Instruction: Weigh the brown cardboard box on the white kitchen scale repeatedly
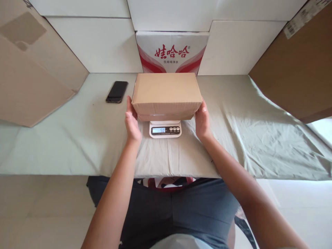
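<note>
A closed brown cardboard box [167,88] is over a small white digital scale [165,135], hiding most of the scale's top. The scale's lit display [158,130] seems to read 50, with several round buttons to its right. My left hand [132,122] is against the box's left side, its thumb near the front edge. Against the right side rests my right hand [202,119], so the box is held between both palms. The fingers are partly hidden behind the box. Whether the box's full weight rests on the scale, I cannot tell.
A dark smartphone [117,92] lies left of the box on the pale green cloth [85,145]. Behind stand white boxes [230,48] and a red-and-white printed carton [172,52]. Large brown cardboard panels flank the left [33,76] and right [298,69].
</note>
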Demonstrator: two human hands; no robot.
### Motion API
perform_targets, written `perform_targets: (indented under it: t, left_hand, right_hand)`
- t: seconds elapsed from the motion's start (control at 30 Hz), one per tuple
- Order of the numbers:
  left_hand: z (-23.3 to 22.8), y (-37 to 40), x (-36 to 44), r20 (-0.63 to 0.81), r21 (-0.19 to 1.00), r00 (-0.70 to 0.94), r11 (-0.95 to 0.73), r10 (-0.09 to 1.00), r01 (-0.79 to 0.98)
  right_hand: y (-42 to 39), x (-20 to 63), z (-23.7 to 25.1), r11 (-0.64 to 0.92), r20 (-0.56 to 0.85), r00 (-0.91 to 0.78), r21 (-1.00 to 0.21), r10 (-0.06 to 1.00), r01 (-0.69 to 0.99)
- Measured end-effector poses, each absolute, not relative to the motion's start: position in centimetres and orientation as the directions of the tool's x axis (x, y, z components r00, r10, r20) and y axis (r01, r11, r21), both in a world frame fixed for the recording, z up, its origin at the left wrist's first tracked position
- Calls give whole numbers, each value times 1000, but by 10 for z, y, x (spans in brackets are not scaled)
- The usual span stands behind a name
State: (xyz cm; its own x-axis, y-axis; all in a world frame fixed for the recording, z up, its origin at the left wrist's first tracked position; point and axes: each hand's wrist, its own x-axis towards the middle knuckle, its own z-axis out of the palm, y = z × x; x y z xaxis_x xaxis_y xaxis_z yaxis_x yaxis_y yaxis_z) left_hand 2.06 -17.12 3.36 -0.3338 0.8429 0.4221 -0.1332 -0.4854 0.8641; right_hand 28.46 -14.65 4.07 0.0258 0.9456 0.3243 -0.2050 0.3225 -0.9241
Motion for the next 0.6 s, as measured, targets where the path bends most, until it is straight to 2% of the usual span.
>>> perform_targets:
  t: [0.2, 0.43, 0.6]
  left_hand:
    - [34, -171, 27, 413, 868, -322, -476, 852, -145]
    - [36, -172, 35, 385, 869, -357, -464, 851, -169]
    - [40, -176, 35, 400, 864, -312, -468, 862, -188]
  right_hand:
    - [-149, 274, 46, 447, 454, -13, -883, 891, -143]
    - [-156, 268, 48, 372, 375, 3, -919, 927, -131]
    - [-158, 267, 52, 351, 349, 43, -928, 936, -126]
